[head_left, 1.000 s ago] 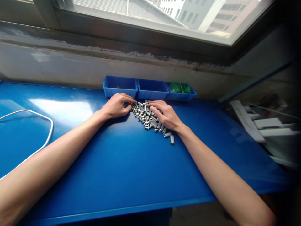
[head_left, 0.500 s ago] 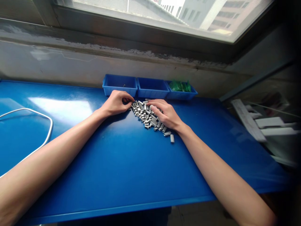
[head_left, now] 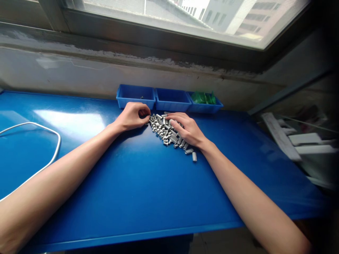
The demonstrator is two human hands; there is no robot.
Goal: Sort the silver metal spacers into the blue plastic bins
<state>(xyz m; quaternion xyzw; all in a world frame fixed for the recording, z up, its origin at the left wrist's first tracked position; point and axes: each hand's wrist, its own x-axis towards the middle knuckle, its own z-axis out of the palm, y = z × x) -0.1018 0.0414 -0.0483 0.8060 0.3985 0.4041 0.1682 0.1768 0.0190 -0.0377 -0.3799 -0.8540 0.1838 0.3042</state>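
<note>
A pile of small silvery metal parts (head_left: pixel 164 131) lies on the blue table; short screws seem to gather on its left side and longer hex-shaped spacers on its right. At the pile's far left tip is my left hand (head_left: pixel 134 115), thumb and forefinger curled into a pinch. Whatever is between those fingertips is too small to make out. My right hand (head_left: pixel 186 127) rests over the right part of the pile, fingers stretched out and touching the spacers, covering some of them. One loose spacer (head_left: pixel 194 157) stands apart at the near right end.
Behind the pile, three blue bins stand in a row: the left bin (head_left: pixel 136 103) with a small piece inside, the middle bin (head_left: pixel 173 106), and the right bin holding green plastic bags (head_left: pixel 203 97). A white cable (head_left: pixel 57 143) loops at left. White pieces (head_left: pixel 304 138) are at right.
The thumb and forefinger of my left hand have shifted slightly at the pile's tip. My right hand stays on the pile. The whole view has moved a little.
</note>
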